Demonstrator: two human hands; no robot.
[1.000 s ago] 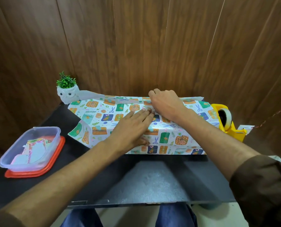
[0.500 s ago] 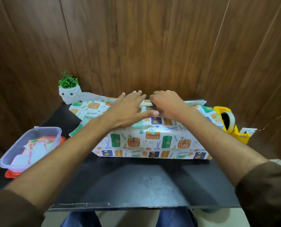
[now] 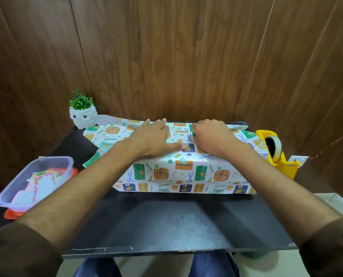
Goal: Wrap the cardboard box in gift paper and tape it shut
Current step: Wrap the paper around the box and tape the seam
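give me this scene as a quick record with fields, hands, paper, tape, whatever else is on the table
left hand: flat, fingers straight, pressing on top of the gift paper
right hand: beside the left, fingers curled down, holding the paper on top
cardboard box: hidden under the paper
tape dispenser: yellow, at the paper's right end, untouched
plastic container: left on the table, paper scraps inside, on a red lid
owl planter: far left corner, upright
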